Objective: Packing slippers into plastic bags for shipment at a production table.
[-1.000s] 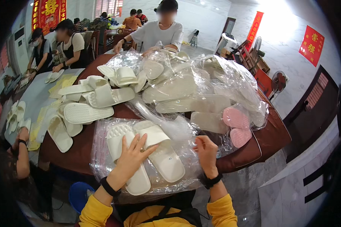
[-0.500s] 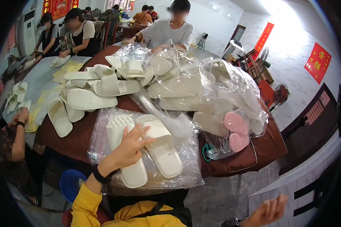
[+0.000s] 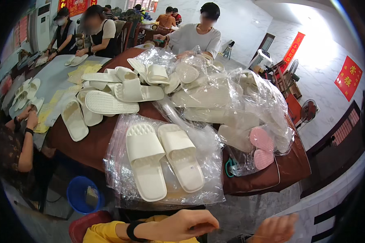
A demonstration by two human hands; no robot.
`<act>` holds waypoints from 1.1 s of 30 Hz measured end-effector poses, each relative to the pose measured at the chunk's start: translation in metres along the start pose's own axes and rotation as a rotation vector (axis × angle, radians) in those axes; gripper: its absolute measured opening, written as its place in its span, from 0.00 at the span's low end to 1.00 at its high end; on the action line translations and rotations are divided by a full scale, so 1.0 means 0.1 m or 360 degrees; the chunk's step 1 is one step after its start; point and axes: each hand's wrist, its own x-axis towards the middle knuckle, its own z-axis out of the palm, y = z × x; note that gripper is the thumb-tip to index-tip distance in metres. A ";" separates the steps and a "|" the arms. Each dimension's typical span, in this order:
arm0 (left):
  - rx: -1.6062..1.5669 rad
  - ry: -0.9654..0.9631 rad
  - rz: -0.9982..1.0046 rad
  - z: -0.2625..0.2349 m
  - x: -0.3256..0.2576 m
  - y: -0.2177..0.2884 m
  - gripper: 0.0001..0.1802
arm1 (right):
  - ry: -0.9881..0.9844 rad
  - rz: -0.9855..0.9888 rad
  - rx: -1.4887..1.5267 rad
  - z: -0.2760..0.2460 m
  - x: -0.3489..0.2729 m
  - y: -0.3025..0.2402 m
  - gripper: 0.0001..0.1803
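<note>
A pair of white slippers (image 3: 162, 160) lies side by side on a stack of clear plastic bags (image 3: 117, 162) at the near edge of a dark red-brown table (image 3: 89, 141). My left hand (image 3: 186, 224), in a yellow sleeve with a black wristband, is drawn back low near my body, fingers curled loosely, holding nothing that I can see. My right hand (image 3: 275, 229) sits at the bottom edge to the right, blurred, also off the table. Neither hand touches the slippers.
Loose white slippers (image 3: 109, 101) pile up at the table's left and back. Bagged slippers (image 3: 219, 97), including a pink pair (image 3: 261, 148), fill the right. A blue bucket (image 3: 83, 194) stands on the floor lower left. Other people sit around, one opposite (image 3: 196, 34), one at left (image 3: 16, 141).
Both my hands have left the slipper pair and pulled back toward my body. The right hand went first, then the left. The pair now lies uncovered on the bags.
</note>
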 end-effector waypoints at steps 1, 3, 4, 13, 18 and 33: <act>0.0332 0.0107 0.0077 -0.05 -0.01 0.03 0.10 | 0.0115 -0.0018 0.0114 0.01 0.09 -0.08 0.11; 0.0660 0.0210 0.0165 -0.12 -0.05 0.04 0.10 | 0.0149 -0.0092 0.0270 -0.08 0.20 -0.18 0.10; 0.1077 0.0351 0.0265 -0.16 -0.07 0.00 0.13 | 0.0187 -0.0176 0.0422 -0.14 0.25 -0.25 0.09; 0.2236 0.0904 0.0193 -0.22 -0.11 0.20 0.11 | 0.0028 -0.0079 -0.2031 -0.69 0.73 0.30 0.17; 0.2311 0.0752 -0.0241 -0.28 -0.18 0.01 0.06 | -0.1210 -0.0051 -0.2673 -0.76 0.97 0.71 0.16; 0.2277 0.0551 -0.0455 -0.33 -0.19 -0.23 0.07 | -0.1134 0.0122 -0.2991 -1.42 0.84 0.60 0.09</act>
